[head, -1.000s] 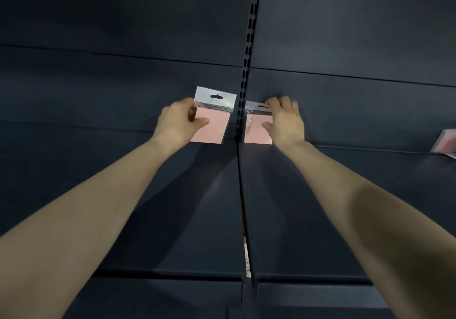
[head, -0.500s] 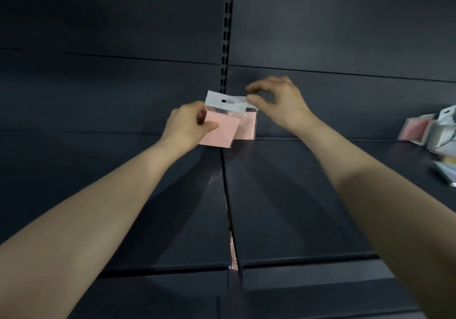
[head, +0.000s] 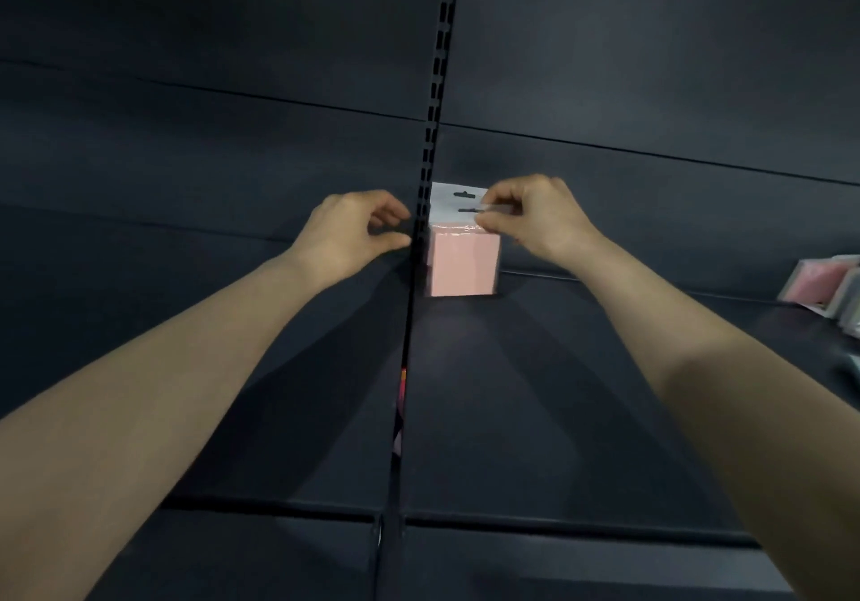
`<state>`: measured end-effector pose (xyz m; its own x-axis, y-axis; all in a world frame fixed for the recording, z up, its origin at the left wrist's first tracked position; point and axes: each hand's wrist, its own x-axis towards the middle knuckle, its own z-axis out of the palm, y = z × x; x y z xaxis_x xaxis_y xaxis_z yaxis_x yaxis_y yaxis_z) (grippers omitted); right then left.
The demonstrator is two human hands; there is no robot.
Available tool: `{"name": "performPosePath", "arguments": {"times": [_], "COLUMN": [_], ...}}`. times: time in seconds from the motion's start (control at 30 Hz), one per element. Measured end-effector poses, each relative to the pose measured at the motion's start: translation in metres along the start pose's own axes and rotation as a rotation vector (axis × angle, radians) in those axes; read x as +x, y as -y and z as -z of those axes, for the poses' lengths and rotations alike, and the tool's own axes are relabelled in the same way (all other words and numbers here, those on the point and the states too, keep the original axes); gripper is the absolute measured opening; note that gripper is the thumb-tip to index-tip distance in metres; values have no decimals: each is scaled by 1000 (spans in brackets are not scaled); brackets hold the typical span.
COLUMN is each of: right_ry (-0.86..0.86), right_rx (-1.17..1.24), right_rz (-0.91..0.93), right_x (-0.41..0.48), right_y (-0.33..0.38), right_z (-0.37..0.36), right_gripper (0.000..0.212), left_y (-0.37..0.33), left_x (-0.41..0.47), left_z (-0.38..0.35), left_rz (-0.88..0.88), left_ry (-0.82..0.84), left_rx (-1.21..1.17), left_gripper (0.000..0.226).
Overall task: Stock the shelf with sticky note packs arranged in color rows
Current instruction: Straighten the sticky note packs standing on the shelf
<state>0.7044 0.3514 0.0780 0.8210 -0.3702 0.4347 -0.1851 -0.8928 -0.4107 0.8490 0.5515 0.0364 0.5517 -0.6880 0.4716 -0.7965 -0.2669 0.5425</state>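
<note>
Head view: the right hand (head: 540, 223) pinches the clear header flap of a pink sticky note pack (head: 463, 270) between thumb and curled forefinger, at the flap's right end, beside its hang slot. The left hand (head: 353, 233) holds nothing; its fingers are loosely curled, thumb and forefinger parted, their tips just left of the pack and apart from it.

Below the right fingertips the pack stands upright on its bottom edge, long axis vertical, header up, pink face turned toward the camera. Directly behind it a second pack (head: 444, 191) stands the same way, its white header and slot showing above the pinch.

Both packs rest at the back of a dark shelf deck (head: 512, 391), against the dark back panel (head: 651, 65). Between the two hands a slotted upright (head: 437, 65) runs up the panel, and below it a narrow gap (head: 401, 414) splits this deck from the neighbouring one under the left hand; something coloured shows through the gap, too small to identify. Well to the right of the right hand, more packs (head: 819, 281) lean at the frame edge on the same deck. Lighting is dim, and both forearms cast soft shadows on the deck.
</note>
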Motion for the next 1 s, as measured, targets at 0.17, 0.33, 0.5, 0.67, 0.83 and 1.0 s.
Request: {"name": "performPosePath", "arguments": {"times": [0.17, 0.33, 0.5, 0.67, 0.83, 1.0], "right_ry": [-64, -197, -270, -269, -261, -265], "right_rx": [-77, -148, -240, -285, -319, -367], "right_rz": [1, -8, 19, 65, 61, 24], "right_x": [11, 21, 27, 29, 28, 23], "right_y": [-14, -19, -26, -31, -27, -18], "right_z": [-20, -45, -60, -64, -61, -53], "right_gripper": [11, 14, 12, 13, 19, 33], "left_y": [9, 14, 10, 6, 5, 2], "left_x": [0, 0, -2, -4, -4, -5], "left_z": [11, 7, -5, -21, -26, -23], "left_rz": [-49, -82, -141, -184, -190, -228], "left_ry": [-88, -109, -99, -28, -23, -40], "left_rx": [246, 369, 481, 558, 563, 567], "left_gripper": [27, 28, 32, 38, 39, 39]}}
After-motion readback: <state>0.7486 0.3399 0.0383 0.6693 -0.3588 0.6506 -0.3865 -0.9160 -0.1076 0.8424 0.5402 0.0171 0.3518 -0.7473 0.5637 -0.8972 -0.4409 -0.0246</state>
